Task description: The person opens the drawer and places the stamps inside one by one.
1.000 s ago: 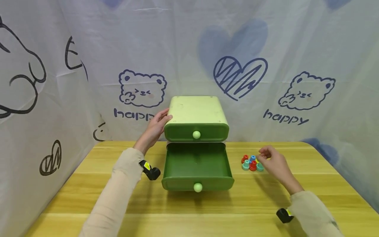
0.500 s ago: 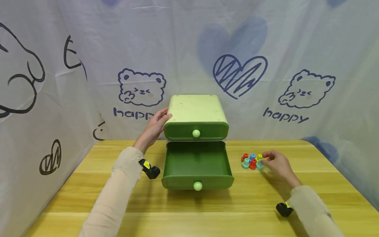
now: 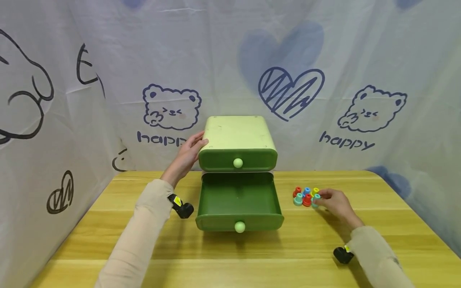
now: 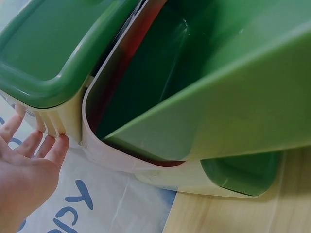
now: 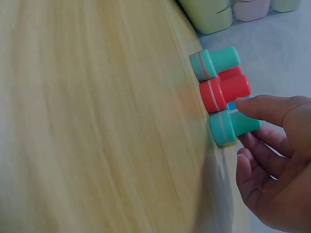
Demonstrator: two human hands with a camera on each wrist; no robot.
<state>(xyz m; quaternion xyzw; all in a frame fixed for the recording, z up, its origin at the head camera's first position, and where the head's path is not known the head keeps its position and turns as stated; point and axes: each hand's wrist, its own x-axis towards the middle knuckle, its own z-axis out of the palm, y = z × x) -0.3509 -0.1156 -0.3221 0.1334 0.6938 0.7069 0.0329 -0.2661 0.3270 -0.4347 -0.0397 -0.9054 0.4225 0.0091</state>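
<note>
In the head view, a small drawer cabinet (image 3: 237,134) with a pale yellow top stands at the back of the table. Its lower green drawer (image 3: 240,222) is pulled out, and the upper drawer (image 3: 216,161) is closed. My left hand (image 3: 185,160) rests against the cabinet's left side, fingertips pressed on the wall. To the right, several toy stamps stand upright: red (image 3: 306,201), blue (image 3: 306,192), yellow (image 3: 315,192) and teal. My right hand (image 3: 335,204) pinches the nearer right teal stamp (image 5: 224,127) by its handle, thumb on one side and fingers on the other.
The wooden table (image 3: 230,264) reaches to a fabric backdrop (image 3: 230,52) with printed bears and hearts. Another teal stamp (image 3: 298,199) and another red stamp (image 3: 297,192) stand at the cluster's left. The open drawer juts forward between the hands.
My right hand has come down from above the cluster's right end, and its thumb and fingers are now round the teal stamp. The left hand and cabinet stay put.
</note>
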